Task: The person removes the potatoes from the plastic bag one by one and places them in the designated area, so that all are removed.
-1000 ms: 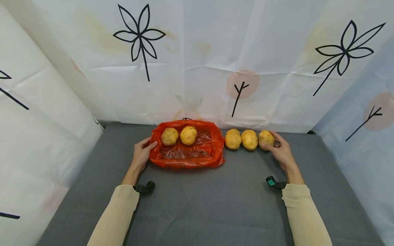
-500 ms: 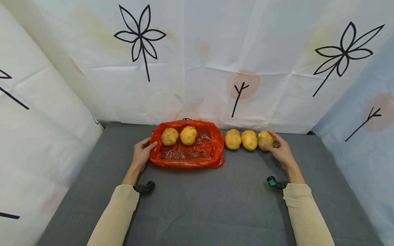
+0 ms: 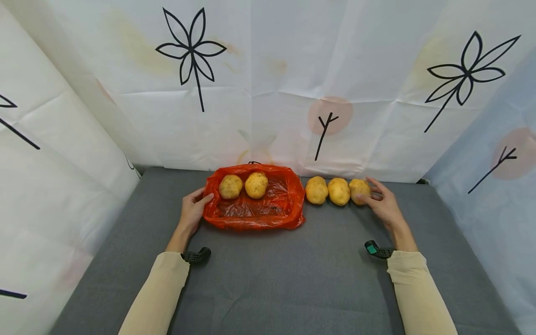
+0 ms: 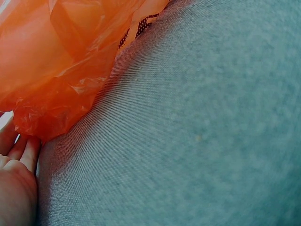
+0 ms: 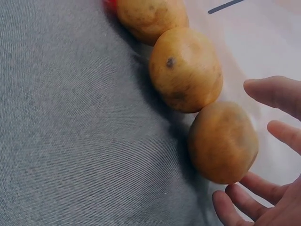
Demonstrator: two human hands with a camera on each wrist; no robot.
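My left hand (image 3: 193,209) grips the left rim of a red plastic bag (image 3: 264,224), its thumb over the edge. Two potatoes, a left one (image 3: 231,186) and a right one (image 3: 256,184), lie inside the bag's far half. To the bag's right, three potatoes form a row on the table: a near-bag potato (image 3: 316,190), a middle potato (image 3: 338,191) and an end potato (image 3: 359,191). My right hand (image 3: 383,204) is at the end potato, fingers spread loosely about its right side. In the right wrist view, some fingertips (image 5: 277,127) stand apart from this end potato (image 5: 223,142).
A grey cloth-covered table (image 3: 284,279) lies beneath everything. White printed curtains (image 3: 276,56) rise behind the bag and along both sides. A dark thin cord (image 3: 254,162) shows at the bag's far edge.
The end potato has shifted slightly left, closer to the middle one, and my right-hand fingers have spread a little away from it. My left hand and the bag stay in place.
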